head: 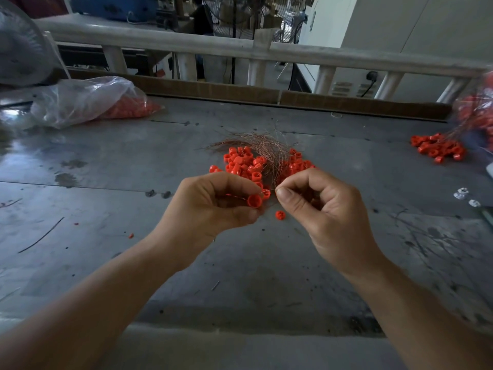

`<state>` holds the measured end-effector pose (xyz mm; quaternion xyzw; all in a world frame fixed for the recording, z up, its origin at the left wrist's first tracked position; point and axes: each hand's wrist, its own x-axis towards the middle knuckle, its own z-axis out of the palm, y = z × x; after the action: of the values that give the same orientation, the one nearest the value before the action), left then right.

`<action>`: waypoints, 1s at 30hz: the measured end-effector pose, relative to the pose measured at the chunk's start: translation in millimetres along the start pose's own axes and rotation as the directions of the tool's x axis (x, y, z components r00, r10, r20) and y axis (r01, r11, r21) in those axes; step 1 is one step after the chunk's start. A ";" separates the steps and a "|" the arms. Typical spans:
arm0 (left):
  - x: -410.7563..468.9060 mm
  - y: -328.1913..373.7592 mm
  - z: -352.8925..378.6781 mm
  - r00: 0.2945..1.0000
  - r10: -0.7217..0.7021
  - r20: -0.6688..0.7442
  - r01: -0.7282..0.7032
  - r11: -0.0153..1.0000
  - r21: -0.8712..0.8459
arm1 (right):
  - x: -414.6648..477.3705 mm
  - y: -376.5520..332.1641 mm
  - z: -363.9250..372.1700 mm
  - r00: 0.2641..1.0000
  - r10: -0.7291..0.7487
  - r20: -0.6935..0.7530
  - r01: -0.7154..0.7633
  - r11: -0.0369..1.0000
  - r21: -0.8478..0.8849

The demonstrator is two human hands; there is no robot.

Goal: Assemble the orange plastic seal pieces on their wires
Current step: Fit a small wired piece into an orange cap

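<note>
Left hand: the left hand [213,201] is held above the worktop, and a small round orange plastic seal piece [254,201] is pinched between its thumb and curled fingers.
Right hand: the right hand [320,209] is curled, and the end of a thin wire [270,190] is pinched between its thumb and first finger.
Seal piece: it is held just beside the right thumb, with its open round side turned to the camera.
Thin wire: it is stretched between the two hands, right by the seal piece.
Pile: a heap of loose orange plastic seal pieces [245,162] is spread on the worktop just behind the hands.
Wire bundle: a bunch of thin copper-coloured wires [266,148] is laid across the heap.
Lone piece: one orange plastic piece [280,215] is seen on the worktop under the hands.
Bag: a clear plastic bag with orange pieces inside [88,100] is laid at the far left.
Far heap: orange pieces with wires on them [437,149] are piled at the far right.
Worktop: the grey metal worktop [240,263] is scratched and spotted.
</note>
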<state>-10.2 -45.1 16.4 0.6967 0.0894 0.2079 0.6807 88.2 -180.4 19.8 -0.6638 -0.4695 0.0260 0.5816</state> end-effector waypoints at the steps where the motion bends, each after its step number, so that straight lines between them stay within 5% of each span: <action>1: 0.0 -0.1 0.2 1.000 0.005 0.001 -0.005 1.000 -0.009 | -0.1 0.3 0.5 1.000 0.002 0.001 -0.002 1.000 0.001; 16: 0.8 -1.9 1.8 0.999 0.033 0.033 -0.033 0.999 -0.013 | -0.1 -0.8 2.4 0.998 0.021 0.055 -0.027 0.995 0.099; 30: 1.8 -1.4 4.0 0.997 0.075 -0.020 -0.076 0.996 -0.049 | -0.9 3.7 4.2 0.994 0.031 0.103 -0.029 0.999 -0.025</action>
<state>-6.7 -47.9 15.4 0.6807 0.0639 0.2418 0.6885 87.4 -177.5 15.1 -0.6753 -0.4892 0.0636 0.5483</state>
